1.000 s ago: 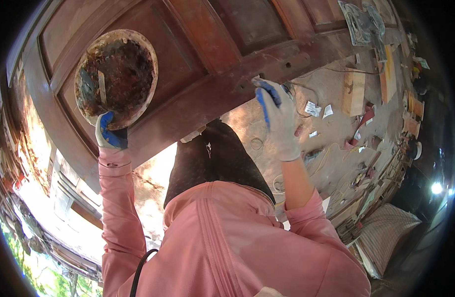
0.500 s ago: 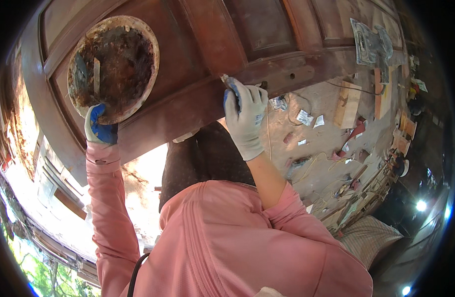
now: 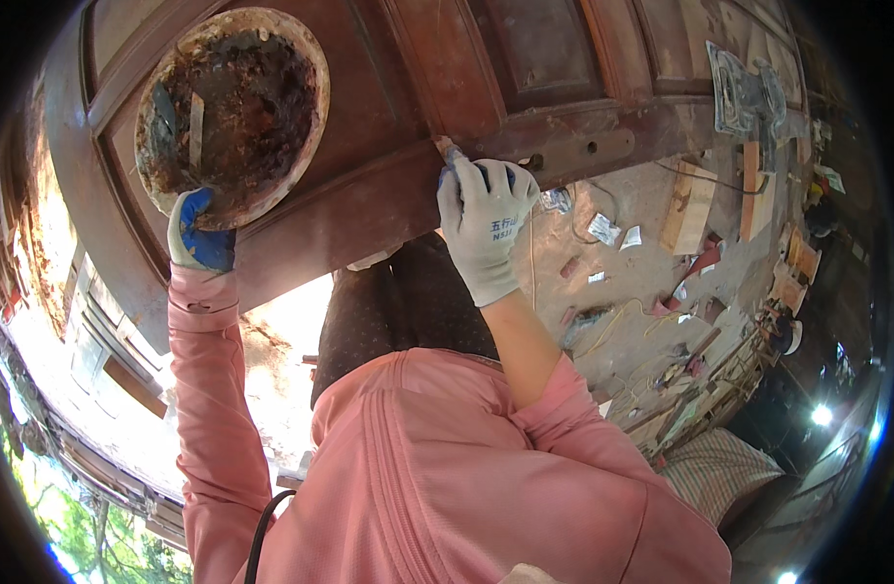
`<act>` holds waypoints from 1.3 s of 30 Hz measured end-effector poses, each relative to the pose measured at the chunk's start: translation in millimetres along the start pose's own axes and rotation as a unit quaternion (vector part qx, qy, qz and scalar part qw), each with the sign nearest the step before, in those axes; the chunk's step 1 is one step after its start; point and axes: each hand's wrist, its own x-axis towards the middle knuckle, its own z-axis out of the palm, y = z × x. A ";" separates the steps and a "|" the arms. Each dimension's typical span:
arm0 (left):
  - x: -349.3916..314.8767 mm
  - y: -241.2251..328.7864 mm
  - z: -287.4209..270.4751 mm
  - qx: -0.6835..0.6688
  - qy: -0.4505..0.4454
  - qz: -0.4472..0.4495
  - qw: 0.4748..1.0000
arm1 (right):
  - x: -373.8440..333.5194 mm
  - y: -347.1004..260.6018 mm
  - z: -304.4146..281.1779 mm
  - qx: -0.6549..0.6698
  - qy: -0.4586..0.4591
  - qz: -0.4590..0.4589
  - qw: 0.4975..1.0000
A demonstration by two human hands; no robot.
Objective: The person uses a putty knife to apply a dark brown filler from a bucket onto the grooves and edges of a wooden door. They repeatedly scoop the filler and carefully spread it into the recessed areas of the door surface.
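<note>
My left hand (image 3: 201, 232), in a white glove with a blue palm, grips the near rim of a round basin (image 3: 321, 83). Dark brown, crusty residue coats its inside, where a flat strip (image 3: 196, 131) and a blue-grey piece (image 3: 164, 112) lie. Below the basin spreads a reddish-brown panelled wooden door (image 3: 349, 185). My right hand (image 3: 488, 219), gloved too, is closed around a small narrow tool (image 3: 449, 149). Its tip is at the moulding edge of the door; the handle is hidden in my fingers, and its exact kind cannot be made out.
On the door's right end sits a dusty grey power tool (image 3: 744, 92), with a cord nearby. Past the door's near edge, wood blocks (image 3: 687, 209), paper scraps (image 3: 603, 229) and thin cords lie on the floor. A striped sack (image 3: 724, 467) is at lower right.
My right hand has turned so the back of the glove shows more, and the tool tip has shifted slightly. The basin, still in my left hand, appears a little higher in view.
</note>
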 end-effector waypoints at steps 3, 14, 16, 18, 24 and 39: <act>-0.6 -0.7 5.4 -0.011 0.010 -0.008 1.000 | -0.7 0.4 -2.4 -0.018 -0.020 -0.017 1.000; -5.3 0.8 10.6 -0.005 0.017 -0.030 0.999 | 2.2 -6.7 -11.8 -0.012 -0.046 0.005 0.999; -3.2 0.6 5.8 -0.008 -0.009 -0.027 1.000 | 3.6 -7.3 -12.8 0.019 -0.031 0.039 0.999; -1.4 -1.8 -0.1 -0.002 -0.010 -0.019 1.000 | 6.5 -6.2 -14.3 0.048 -0.022 0.071 0.996; 5.1 -2.6 -14.9 -0.009 -0.060 -0.022 0.998 | 13.8 -8.1 -21.9 0.042 -0.041 0.073 0.996; -1.5 -2.2 -0.4 -0.033 -0.057 -0.047 0.997 | 17.5 -9.5 -31.2 0.019 -0.098 0.033 0.994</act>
